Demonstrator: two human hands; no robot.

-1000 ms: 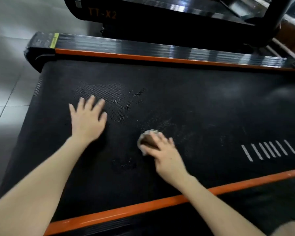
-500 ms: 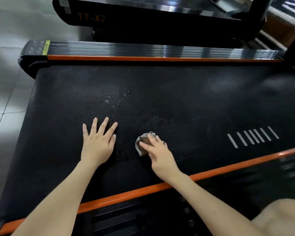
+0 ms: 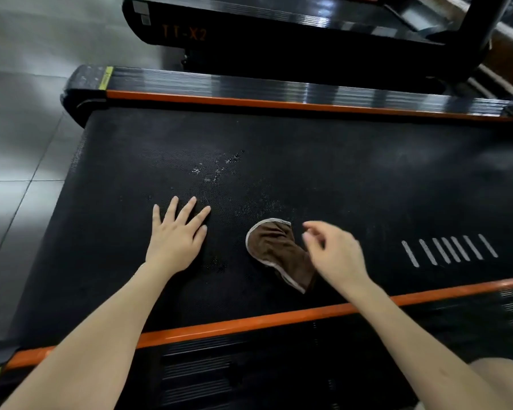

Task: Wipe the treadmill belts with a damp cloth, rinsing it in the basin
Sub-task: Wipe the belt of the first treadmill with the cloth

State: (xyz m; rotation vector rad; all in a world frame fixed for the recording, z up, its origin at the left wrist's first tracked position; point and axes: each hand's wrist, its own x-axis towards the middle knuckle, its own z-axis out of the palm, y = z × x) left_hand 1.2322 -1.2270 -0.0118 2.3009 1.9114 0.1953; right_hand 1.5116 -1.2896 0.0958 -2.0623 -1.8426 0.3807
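Head view: orange "TT-X2" marks the far treadmill [image 3: 279, 45] beyond the cloth [image 3: 274, 247].

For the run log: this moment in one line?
left hand flat on belt | right hand open at cloth edge | cloth lying ungripped on belt

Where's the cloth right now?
Head view, lower centre: the cloth lies on the belt between the left hand and right hand, partly hidden by the right one, beyond the orange rail.
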